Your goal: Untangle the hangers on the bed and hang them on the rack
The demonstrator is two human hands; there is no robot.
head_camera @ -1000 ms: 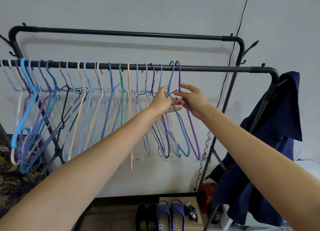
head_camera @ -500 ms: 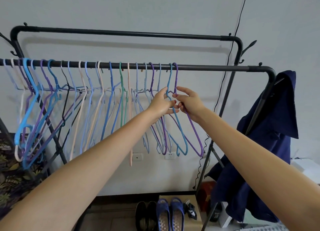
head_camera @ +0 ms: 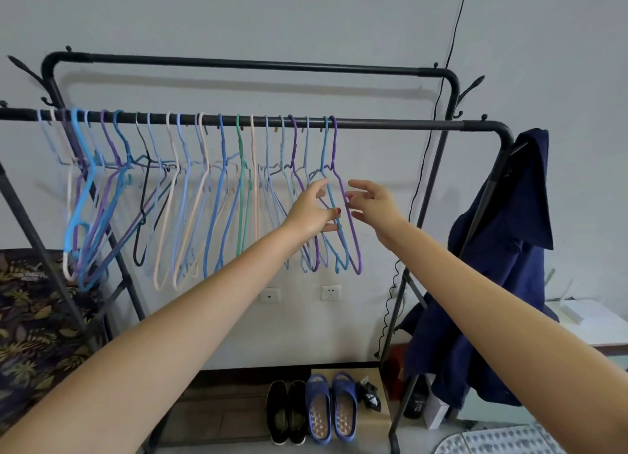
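A black clothes rack stands against the wall, and its front rail carries several thin hangers in blue, purple, pink, green and black. The two rightmost ones are a blue hanger and a purple hanger, both hooked over the rail. My left hand is at the level of their shoulders with fingers spread, its thumb just beside the blue hanger's arm. My right hand hovers to the right of the purple hanger with fingers apart and nothing in it.
A navy garment hangs on the rack's right end post. Under the rack are black shoes and blue slippers. A black cord runs down the wall. Patterned fabric lies at left and a white table at right.
Both hands pinched the blue and purple hangers together near their necks before. Now the fingers have opened and drawn away, and the two hangers hang free on the rail.
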